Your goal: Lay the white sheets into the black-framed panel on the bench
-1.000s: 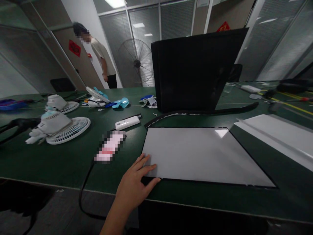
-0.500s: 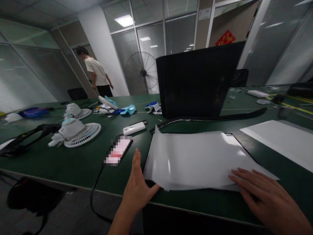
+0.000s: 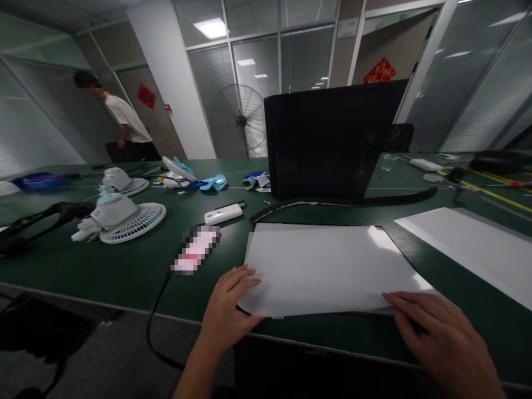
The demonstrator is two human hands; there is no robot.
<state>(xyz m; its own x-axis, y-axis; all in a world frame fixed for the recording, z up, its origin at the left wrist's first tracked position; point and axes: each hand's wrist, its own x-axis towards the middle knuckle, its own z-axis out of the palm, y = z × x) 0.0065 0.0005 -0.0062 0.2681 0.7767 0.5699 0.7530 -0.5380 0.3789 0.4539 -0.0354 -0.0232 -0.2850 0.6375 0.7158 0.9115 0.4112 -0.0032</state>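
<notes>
Nearest the camera, the left hand [image 3: 228,310] lies open with fingers spread on the near left corner of the white sheet [image 3: 328,266], and the right hand [image 3: 443,338] rests flat and open on its near right corner, neither gripping. The sheet lies on a thin black-edged panel [image 3: 405,257] on the green table [image 3: 116,271] and seems nearly squared to it, with only the corners left to settle. Beyond are a phone [image 3: 195,249], a small fan [image 3: 120,219], an upright black panel [image 3: 328,147] and a person [image 3: 124,124] by the far wall.
</notes>
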